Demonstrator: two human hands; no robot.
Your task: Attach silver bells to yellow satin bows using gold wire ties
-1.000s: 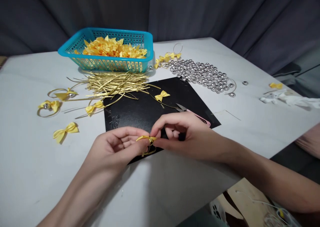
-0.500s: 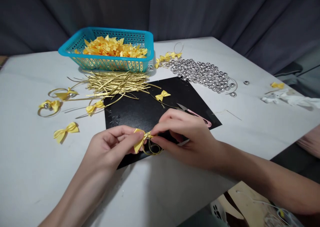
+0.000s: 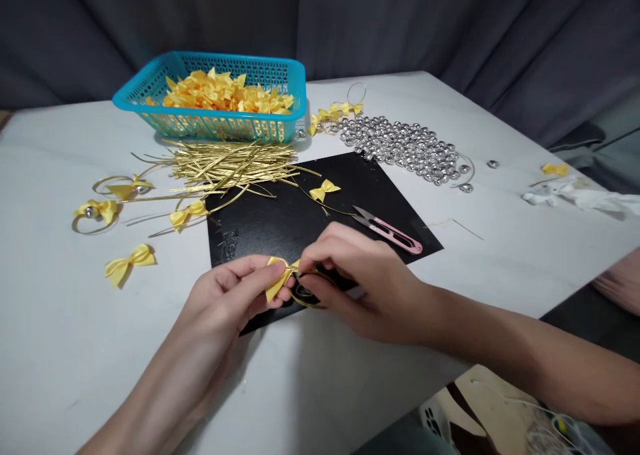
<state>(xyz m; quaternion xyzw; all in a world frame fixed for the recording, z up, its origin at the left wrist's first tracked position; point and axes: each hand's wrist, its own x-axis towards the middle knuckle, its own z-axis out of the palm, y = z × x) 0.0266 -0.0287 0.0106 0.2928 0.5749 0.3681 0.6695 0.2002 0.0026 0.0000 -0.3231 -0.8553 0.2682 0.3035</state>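
Pinching a small yellow satin bow between both hands

Left of your left hand, a loose yellow ribbon bow lies on the white table. Your left hand is closed, thumb and fingers gripping one wing of the satin bow over the black square sheet. A thin gold wire tie loops from the bow's knot. Your right hand is closed, fingertips pinched on that tie just beside the knot. Beyond your right hand lie pink-handled thread snips.
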